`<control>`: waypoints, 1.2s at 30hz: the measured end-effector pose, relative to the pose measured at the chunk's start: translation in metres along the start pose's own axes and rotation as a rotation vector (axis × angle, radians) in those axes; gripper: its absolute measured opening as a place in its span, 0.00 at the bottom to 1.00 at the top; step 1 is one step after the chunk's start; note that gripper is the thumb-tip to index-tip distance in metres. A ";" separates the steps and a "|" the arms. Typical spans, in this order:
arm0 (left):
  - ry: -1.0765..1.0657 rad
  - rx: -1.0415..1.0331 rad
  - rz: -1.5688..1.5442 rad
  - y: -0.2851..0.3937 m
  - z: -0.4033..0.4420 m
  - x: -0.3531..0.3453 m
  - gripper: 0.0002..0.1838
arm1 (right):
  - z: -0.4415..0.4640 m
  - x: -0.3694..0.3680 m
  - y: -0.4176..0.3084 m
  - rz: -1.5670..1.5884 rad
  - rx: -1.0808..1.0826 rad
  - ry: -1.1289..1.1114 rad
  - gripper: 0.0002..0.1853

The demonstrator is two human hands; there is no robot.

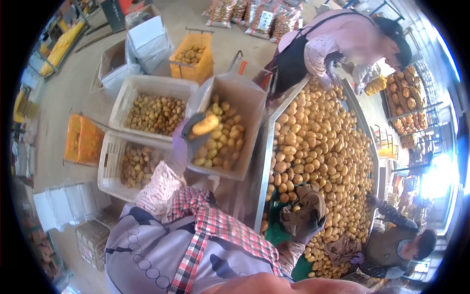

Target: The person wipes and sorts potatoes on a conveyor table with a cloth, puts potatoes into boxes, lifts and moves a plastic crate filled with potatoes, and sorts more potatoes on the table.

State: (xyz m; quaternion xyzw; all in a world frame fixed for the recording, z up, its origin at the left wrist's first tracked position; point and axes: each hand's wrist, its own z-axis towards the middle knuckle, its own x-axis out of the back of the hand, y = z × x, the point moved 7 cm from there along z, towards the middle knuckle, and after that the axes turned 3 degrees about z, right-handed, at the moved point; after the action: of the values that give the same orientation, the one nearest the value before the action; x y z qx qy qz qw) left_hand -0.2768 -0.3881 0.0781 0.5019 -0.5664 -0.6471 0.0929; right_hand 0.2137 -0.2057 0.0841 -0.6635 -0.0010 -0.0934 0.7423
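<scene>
above the lined carton [251, 125], the left hand [188, 133] grasps a yellow potato [205, 125]; the right hand [311, 230] clutches bunched brown cloth [306, 203] over the potato-heaped tabletop [267, 169]. the carton stands just beside it, presumably for easy reach. a distant bag's label [265, 20] looks printed, too small to read.

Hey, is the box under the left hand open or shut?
Open: the potatoes inside the box show, with no flap across them.

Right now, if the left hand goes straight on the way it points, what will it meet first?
The left hand would probably meet the potatoes in the box first, though depth is unclear.
</scene>
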 end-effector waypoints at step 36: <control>-0.439 0.527 0.158 -0.164 0.042 -0.127 0.22 | 0.043 -0.107 0.010 -0.703 0.351 0.126 0.23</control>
State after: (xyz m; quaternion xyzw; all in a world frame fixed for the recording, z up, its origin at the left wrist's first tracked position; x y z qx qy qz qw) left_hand -0.1740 -0.2172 0.0056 0.3124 -0.7574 -0.5620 -0.1138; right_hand 0.1149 -0.1476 0.0660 -0.4786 -0.1985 -0.3807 0.7659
